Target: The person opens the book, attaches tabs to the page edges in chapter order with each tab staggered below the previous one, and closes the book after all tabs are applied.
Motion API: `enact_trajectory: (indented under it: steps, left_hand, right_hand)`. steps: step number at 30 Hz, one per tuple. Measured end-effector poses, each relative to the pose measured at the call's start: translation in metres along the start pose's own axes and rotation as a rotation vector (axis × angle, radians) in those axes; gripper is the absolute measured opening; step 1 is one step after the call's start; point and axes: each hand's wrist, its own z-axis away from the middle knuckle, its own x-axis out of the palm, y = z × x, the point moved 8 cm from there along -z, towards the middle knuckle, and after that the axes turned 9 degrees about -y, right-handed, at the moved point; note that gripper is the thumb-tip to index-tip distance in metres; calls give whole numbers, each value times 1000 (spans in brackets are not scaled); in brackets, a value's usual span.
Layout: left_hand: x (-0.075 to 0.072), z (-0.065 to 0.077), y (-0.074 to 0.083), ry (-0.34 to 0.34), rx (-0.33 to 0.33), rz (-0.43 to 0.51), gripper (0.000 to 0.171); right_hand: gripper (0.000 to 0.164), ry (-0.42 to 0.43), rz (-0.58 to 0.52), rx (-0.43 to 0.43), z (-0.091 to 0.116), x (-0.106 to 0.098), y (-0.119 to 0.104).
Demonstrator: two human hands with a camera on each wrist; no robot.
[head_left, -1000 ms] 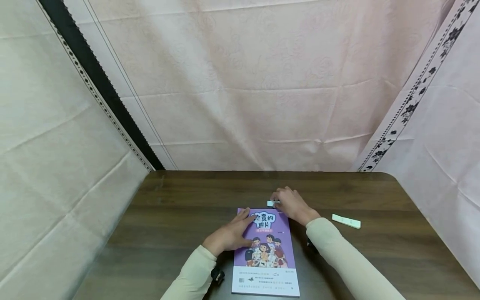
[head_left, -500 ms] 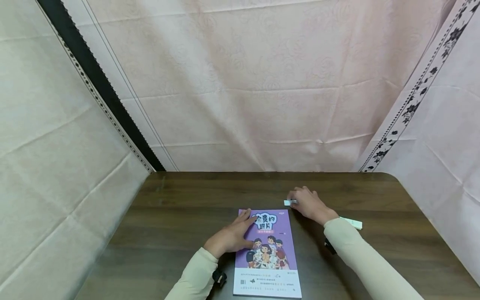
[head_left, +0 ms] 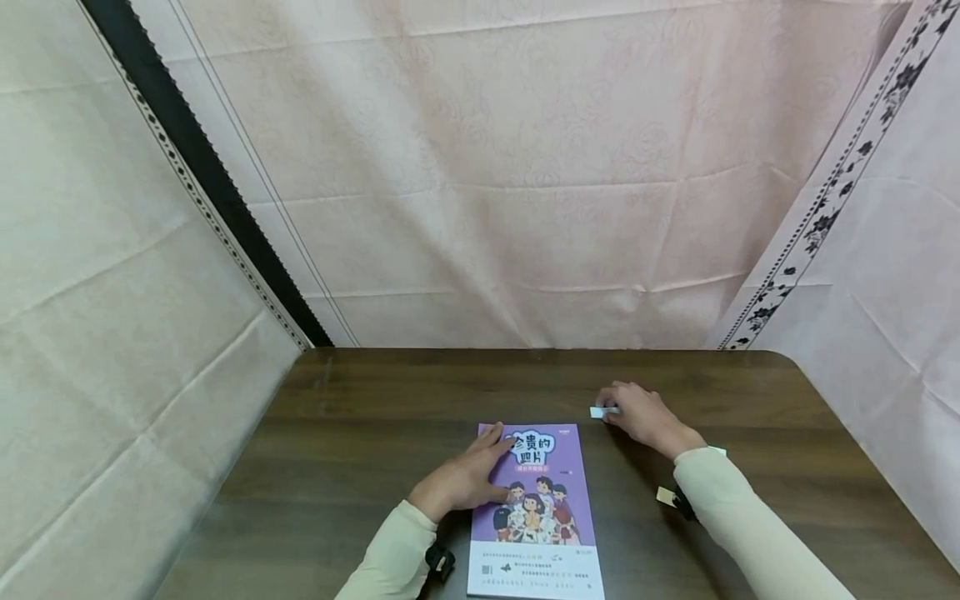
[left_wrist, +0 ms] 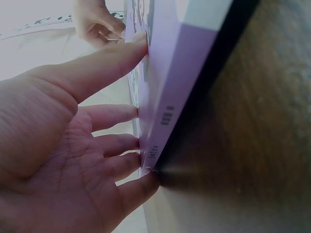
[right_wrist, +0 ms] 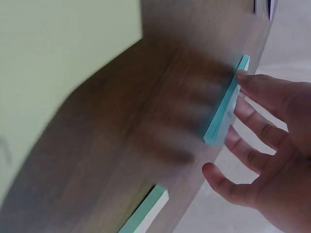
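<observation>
Purple book point(head_left: 543, 508) lies flat on the bench point(head_left: 360, 492), cover up. Left hand point(head_left: 459, 482) rests along its left side: fingers spread well apart, thumb on the cover, fingertips along the spine edge, gripping nothing.

Right hand point(head_left: 641, 418) pinches a thin teal-edged strip point(right_wrist: 224, 109) between thumb and fingers, off the book's top right corner and clear of it. One end pokes out past the fingertips towards the book. Whether the strip touches the bench, cannot tell. A second strip point(right_wrist: 146, 211) lies on the bench, mostly hidden by the right sleeve point(head_left: 738, 512) from above. Pale yellow piece point(head_left: 665, 496) shows at the right wrist.

Step in hand, by my reading: handling the strip while the book is steadied. Either lifting or setting down; these views don't settle which.

To do it well: light pressure from the left hand should do, enough to stop the book sliding without pushing it askew. Pinch the strip by its long edges, near the middle, so it doesn't tip. If setting down, lower it level and part the fingers only once it lies flat. Watch the forearm: the sleeve sits close over the second strip and could drag it.
</observation>
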Motion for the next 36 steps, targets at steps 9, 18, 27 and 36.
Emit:
enact_trajectory:
  steps: [9, 18, 27, 36]
  left_hand:
    - [1, 0, -2, 3, 1, 20, 84]
    - [1, 0, -4, 10, 19, 40, 84]
    - [1, 0, -4, 11, 19, 45, 83]
    - [1, 1, -4, -1, 15, 56, 82]
  right_hand:
    - [30, 34, -73, -56, 21, -27, 5]
    - [30, 27, -87, -7, 66, -34, 29]
    - [36, 39, 2, 59, 97, -22, 50]
    - [26, -7, 31, 125, 103, -9, 69]
